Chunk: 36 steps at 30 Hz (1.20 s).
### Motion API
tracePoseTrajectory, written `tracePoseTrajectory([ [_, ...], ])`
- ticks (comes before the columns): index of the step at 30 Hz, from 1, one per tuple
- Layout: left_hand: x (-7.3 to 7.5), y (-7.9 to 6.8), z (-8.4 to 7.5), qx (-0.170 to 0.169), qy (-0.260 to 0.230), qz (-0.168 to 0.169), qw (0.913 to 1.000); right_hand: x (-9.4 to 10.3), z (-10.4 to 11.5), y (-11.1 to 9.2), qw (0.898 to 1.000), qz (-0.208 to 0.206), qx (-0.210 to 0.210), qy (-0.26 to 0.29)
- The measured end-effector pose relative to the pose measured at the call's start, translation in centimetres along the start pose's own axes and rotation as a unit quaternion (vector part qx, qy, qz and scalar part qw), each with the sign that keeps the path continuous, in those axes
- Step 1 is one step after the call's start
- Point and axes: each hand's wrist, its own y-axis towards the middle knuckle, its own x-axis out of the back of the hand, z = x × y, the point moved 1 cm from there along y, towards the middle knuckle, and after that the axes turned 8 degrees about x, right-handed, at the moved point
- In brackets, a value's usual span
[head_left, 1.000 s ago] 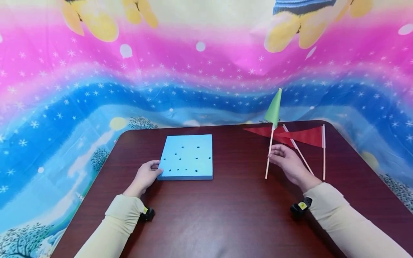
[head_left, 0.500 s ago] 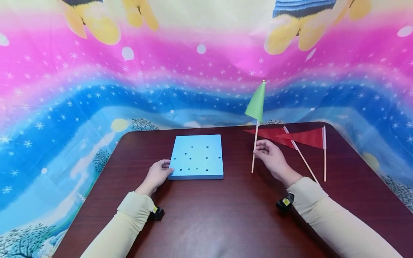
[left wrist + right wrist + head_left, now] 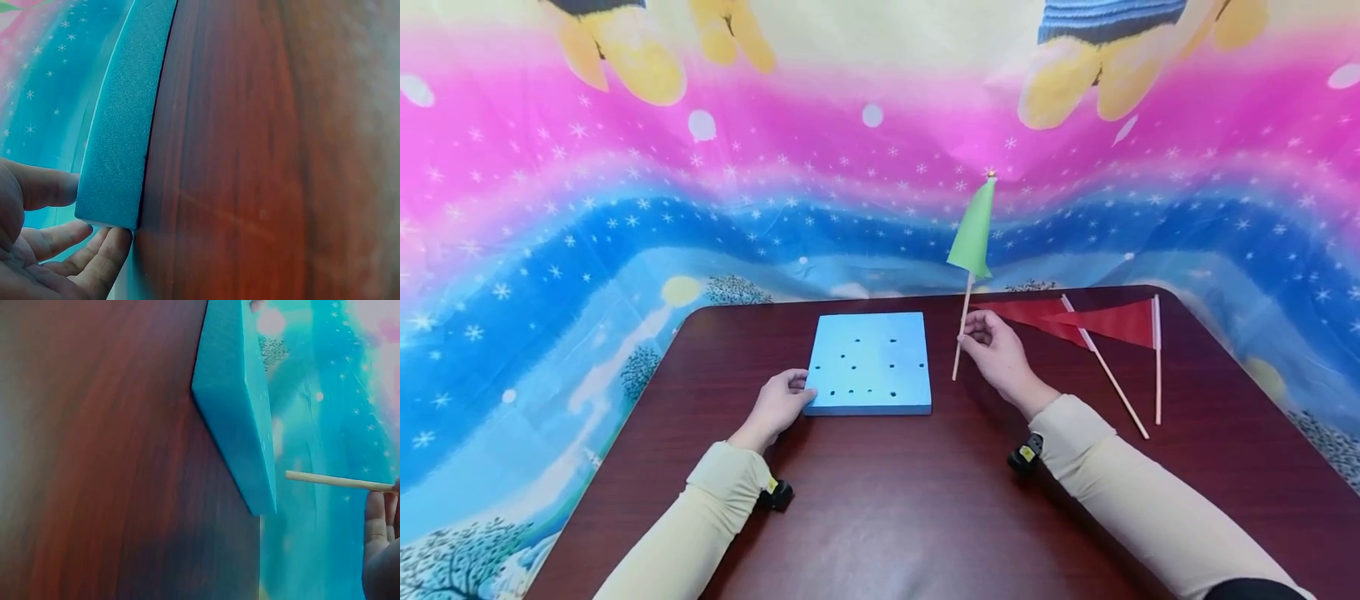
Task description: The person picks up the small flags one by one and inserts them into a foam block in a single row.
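My left hand (image 3: 781, 406) grips the near left corner of a light blue square board (image 3: 874, 354) with several small holes in its top. In the left wrist view the thumb lies at the board's upper edge and the fingertips (image 3: 117, 240) meet its side. My right hand (image 3: 1000, 354) pinches the wooden stick of a green triangular flag (image 3: 973, 229) between thumb and fingers. The flag leans a little to the right, its stick's lower end just right of the board. In the right wrist view that bare stick end (image 3: 312, 477) points toward the board, apart from it.
Two red triangular flags (image 3: 1112, 323) on wooden sticks lie overlapping on the right of the dark brown table (image 3: 880, 500). A patterned cloth backdrop (image 3: 760, 167) hangs behind the table and along its sides.
The board has slid to the right with my left hand on it. My right hand has carried the green flag left and upward, closer to the board. The red flags have stayed put.
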Motion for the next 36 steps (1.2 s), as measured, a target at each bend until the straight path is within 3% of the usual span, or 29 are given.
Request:
tracePoseTrajectory([
  [8, -0.5, 0.1, 0.2, 0.0, -0.007, -0.006, 1.0, -2.3, -0.1, 0.6, 0.999, -0.031, -0.002, 0.018],
  [14, -0.5, 0.2, 0.0, -0.003, -0.008, -0.007, 0.9999, -3.5, -0.3, 1.2, 0.999, -0.032, 0.004, 0.018],
  [28, -0.6, -0.1, 0.5, 0.007, -0.014, -0.008, 0.9998, -5.4, -1.5, 1.6, 0.998, -0.03, 0.046, -0.026],
  [36, -0.2, 0.0, 0.3, -0.009, -0.016, -0.002, 0.9998, -5.6, -1.0, 1.9, 0.997, -0.039, 0.068, -0.029],
])
